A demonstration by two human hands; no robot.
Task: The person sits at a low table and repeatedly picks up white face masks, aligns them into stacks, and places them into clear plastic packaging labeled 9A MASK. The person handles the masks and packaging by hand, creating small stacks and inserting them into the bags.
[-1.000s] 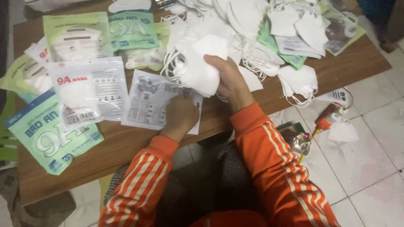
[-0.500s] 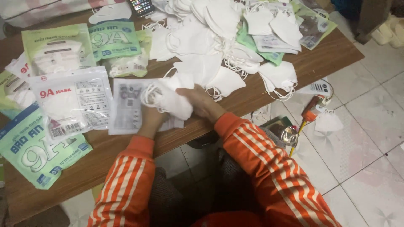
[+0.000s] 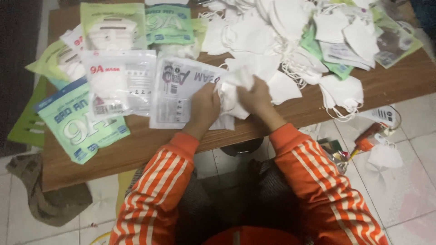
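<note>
Both my hands work on one white folded face mask (image 3: 231,90) over a clear printed plastic packet (image 3: 175,93) lying on the brown wooden table (image 3: 136,145). My left hand (image 3: 204,106) grips the mask's left side and rests on the packet. My right hand (image 3: 255,96) pinches the mask's right side. Orange striped sleeves cover both forearms.
A big heap of loose white masks (image 3: 281,31) fills the table's far right. Green and clear mask packets (image 3: 79,120) lie in a spread at the left. An orange tool (image 3: 370,138) and a loose mask (image 3: 385,156) sit on the tiled floor at right.
The mask was held up in my right hand, then lowered to the packet. Now both hands grip it, slightly farther right over the packet.
</note>
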